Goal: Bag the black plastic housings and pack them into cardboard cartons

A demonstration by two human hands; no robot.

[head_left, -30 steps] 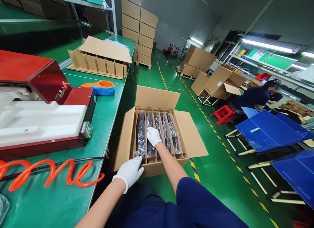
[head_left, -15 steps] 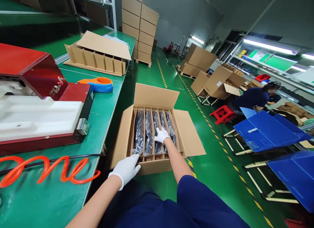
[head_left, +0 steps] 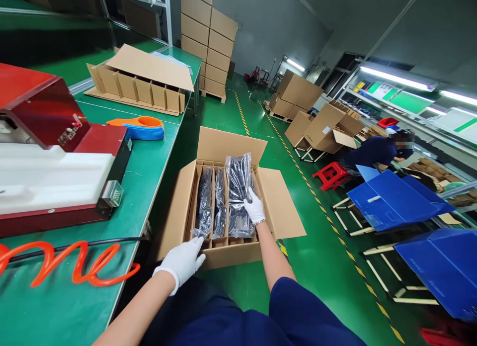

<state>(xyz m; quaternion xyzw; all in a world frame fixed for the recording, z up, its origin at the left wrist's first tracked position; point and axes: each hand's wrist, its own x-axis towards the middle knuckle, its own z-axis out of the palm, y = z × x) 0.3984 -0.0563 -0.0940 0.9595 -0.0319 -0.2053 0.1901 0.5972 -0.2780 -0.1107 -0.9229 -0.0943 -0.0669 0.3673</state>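
My right hand [head_left: 255, 207], in a white glove, grips the side of a black item in a clear plastic bag [head_left: 239, 194]. That bagged item lies broad side up over the right part of an open cardboard box [head_left: 233, 256], and what it is inside the plastic I cannot make out. Two more bagged black items, one at the far left [head_left: 204, 199] and one beside it [head_left: 219, 202], stand on edge between cardboard dividers. Also gloved in white, my left hand [head_left: 181, 260] rests at the box's near left corner, fingers stretched out and thumb apart, near the end of the leftmost bag.
A green workbench [head_left: 149, 162] runs along the left, bearing a red machine [head_left: 100, 142], a tape dispenser [head_left: 143, 127], a coiled orange hose [head_left: 80, 261] and cardboard dividers [head_left: 141, 90]. Blue bins [head_left: 398, 197] on stands and a seated person [head_left: 372, 152] are to the right.
My right hand has raised a bagged black item from its slot and turned its broad side up. My left hand stays at the box's near left corner. The view has shifted slightly.
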